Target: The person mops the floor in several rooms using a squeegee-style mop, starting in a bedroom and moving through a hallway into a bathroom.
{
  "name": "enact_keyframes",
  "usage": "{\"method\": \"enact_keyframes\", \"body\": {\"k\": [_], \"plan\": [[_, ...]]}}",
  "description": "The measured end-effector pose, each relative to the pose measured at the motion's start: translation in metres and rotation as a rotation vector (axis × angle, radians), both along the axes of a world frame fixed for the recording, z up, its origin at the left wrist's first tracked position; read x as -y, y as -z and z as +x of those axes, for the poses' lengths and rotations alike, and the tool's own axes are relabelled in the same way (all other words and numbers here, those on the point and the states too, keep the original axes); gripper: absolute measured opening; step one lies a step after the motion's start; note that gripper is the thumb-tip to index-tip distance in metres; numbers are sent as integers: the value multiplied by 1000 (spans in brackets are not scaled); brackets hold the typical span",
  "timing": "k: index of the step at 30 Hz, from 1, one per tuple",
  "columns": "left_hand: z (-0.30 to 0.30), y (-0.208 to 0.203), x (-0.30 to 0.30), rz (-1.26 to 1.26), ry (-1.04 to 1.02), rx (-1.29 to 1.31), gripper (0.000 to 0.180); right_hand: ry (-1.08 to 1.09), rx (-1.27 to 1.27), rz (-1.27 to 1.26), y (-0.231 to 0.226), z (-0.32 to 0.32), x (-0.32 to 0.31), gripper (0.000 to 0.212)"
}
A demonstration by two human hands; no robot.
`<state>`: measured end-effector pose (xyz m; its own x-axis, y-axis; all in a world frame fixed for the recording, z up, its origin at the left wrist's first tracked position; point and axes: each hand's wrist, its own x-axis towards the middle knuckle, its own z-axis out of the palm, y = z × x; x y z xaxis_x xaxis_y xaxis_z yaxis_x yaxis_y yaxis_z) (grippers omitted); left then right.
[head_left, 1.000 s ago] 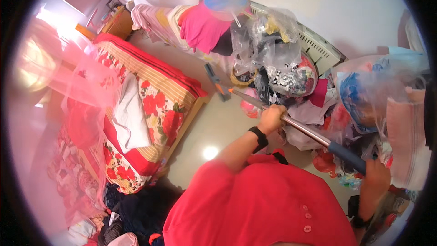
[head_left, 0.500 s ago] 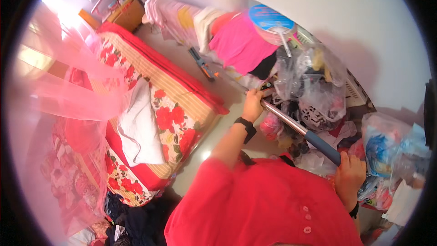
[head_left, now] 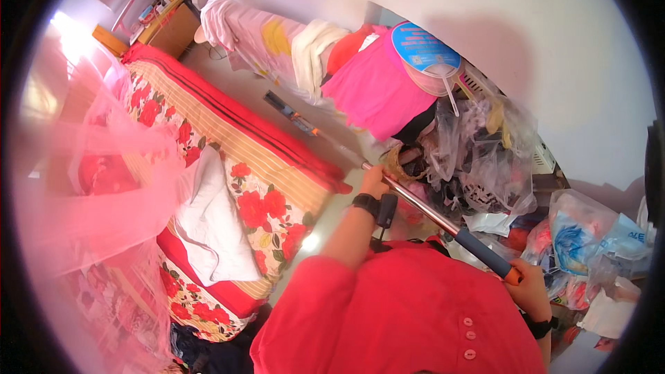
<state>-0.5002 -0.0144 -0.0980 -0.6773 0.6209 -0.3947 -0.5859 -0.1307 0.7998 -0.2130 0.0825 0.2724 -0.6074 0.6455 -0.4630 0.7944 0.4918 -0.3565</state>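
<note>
A long-handled mop (head_left: 429, 209) slants across the middle, with a shiny metal pole and a dark grey grip ending in orange. My left hand (head_left: 374, 181) is closed round the pole partway along it, a black band on the wrist. At the near right, my right hand (head_left: 530, 291) wraps the orange end of the grip. The mop's slim grey and orange far part (head_left: 294, 112) is over the floor, between the bed (head_left: 277, 145) and a cloth-covered piece of furniture (head_left: 260, 38).
Plastic bags (head_left: 485, 145) are heaped along the right wall, with a blue round hand fan (head_left: 426, 48) and pink cloth (head_left: 381, 86) beside them. More bags (head_left: 582, 228) lie at far right. Pink netting (head_left: 118, 159) hangs over the bed's left. A wooden cabinet (head_left: 170, 24) stands far back.
The mop's far part has shifted left and slightly nearer in the view. Both hands sit lower in the picture, still gripping the handle. The view itself has shifted a little.
</note>
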Motion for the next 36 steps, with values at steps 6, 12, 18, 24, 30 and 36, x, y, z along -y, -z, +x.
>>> {"method": "enact_keyframes", "body": {"k": [6,12,18,24,30,36], "plan": [[-39,-35,-13,-234,214,-314,5,23,-91,-34,36,15,-34,28],[-78,-74,-21,-464,332,-548,20,-14,-240,-96,50,-16,-79,28],[-121,-75,-35,-363,147,-681,10,-59,-271,-145,32,-65,-99,33],[-181,-45,-36,-105,-177,-331,8,-149,-352,-191,47,-131,-119,28],[-281,-69,-17,-412,113,-672,6,-47,-295,-245,61,-235,-115,24],[-406,-65,1,-338,86,-579,10,-67,-302,-231,57,-373,-101,19]]}}
